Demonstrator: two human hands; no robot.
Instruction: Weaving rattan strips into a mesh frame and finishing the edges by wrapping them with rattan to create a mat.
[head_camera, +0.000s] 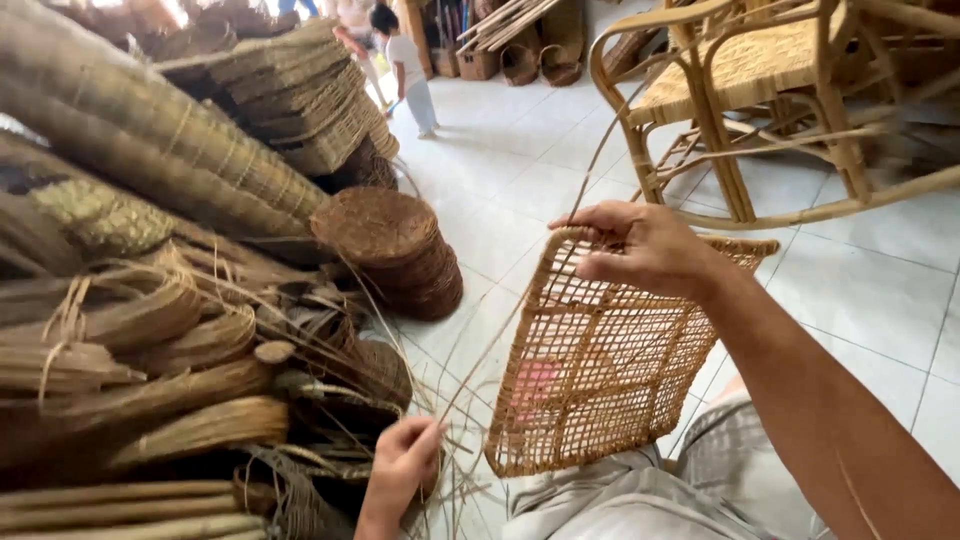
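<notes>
My right hand (640, 245) grips the top rim of a woven open-mesh rattan panel (600, 370), holding it upright over my lap. My left hand (405, 465) is low at the bottom centre, fingers pinched on a thin rattan strand (540, 270) that runs up past the panel's left edge toward the chair. The panel's weave is a square lattice with a thicker cane frame.
Bundles of dried reed and woven mats (150, 300) pile up on the left. A stack of round woven discs (395, 250) sits on the white tiled floor (870, 290). A rattan rocking chair (750, 90) stands at the upper right. A small person (410, 65) walks far off.
</notes>
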